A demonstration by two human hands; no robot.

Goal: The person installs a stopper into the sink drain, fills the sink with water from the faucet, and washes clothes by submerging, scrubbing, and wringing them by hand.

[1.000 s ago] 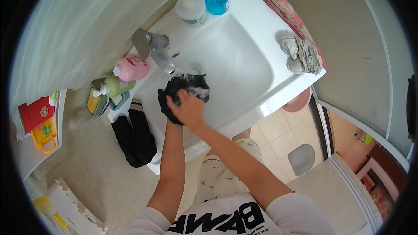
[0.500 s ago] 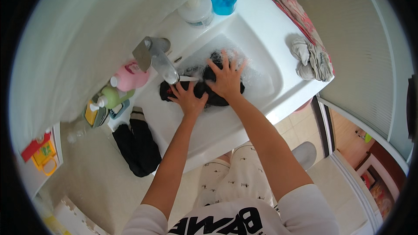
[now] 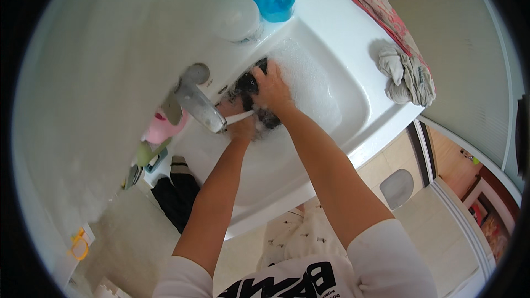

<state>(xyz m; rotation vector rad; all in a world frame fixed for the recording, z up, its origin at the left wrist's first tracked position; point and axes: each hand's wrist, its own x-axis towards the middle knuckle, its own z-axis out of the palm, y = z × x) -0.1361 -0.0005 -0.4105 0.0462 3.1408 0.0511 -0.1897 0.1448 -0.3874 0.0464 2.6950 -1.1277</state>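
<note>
Water [image 3: 240,116] partly hides the left hand [image 3: 242,128], while the right hand [image 3: 273,89] touches black cloth [image 3: 247,84] between them, both grips unclear.

Black is seen on the wet cloth [image 3: 247,84], white on the sink [image 3: 338,38]; the towel [image 3: 381,11] is patterned in pink.

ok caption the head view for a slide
Left hand and right hand on black cloth in sudsy sink, faucet running.
</note>
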